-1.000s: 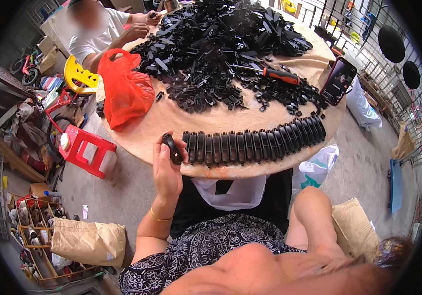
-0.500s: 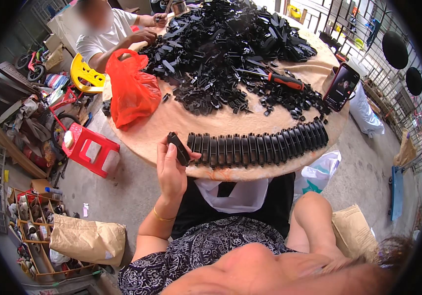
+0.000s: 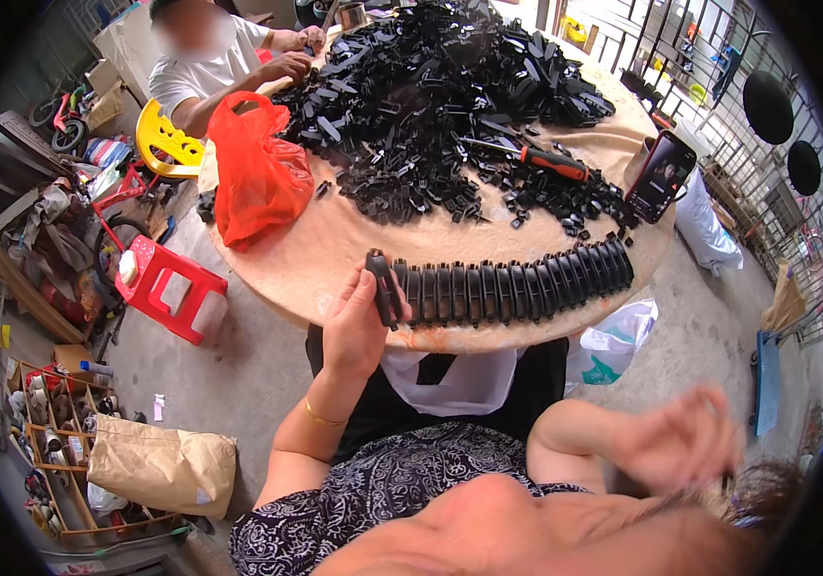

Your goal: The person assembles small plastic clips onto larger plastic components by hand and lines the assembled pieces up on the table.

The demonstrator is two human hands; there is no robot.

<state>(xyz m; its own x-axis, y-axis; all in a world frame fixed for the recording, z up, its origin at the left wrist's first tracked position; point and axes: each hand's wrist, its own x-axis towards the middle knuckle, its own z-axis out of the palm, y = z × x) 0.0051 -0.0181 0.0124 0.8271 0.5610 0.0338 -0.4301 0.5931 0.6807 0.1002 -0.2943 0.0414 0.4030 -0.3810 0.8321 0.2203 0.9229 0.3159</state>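
Between the thumb and fingers of my left hand [image 3: 356, 322] is a black plastic piece [image 3: 384, 288], held upright at the left end of a curved row of matching black plastic pieces [image 3: 507, 291]. The row lies along the near edge of the round table [image 3: 334, 230], its pieces side by side. Whether the held piece touches the row, I cannot tell. My right hand [image 3: 685, 442] is raised off the table at the lower right, smeared by motion, and its fingers do not show clearly.
A big heap of black plastic parts [image 3: 430, 86] covers the table's far side. On it lies a red-handled screwdriver [image 3: 553, 161]. A red plastic bag [image 3: 256, 178] sits left, a phone [image 3: 663, 178] stands right. Across the table a person [image 3: 210, 67] handles parts. A red stool [image 3: 166, 288] stands left.
My left hand has moved right with the black piece, up against the end of the row. My right hand has come up into view at the lower right.
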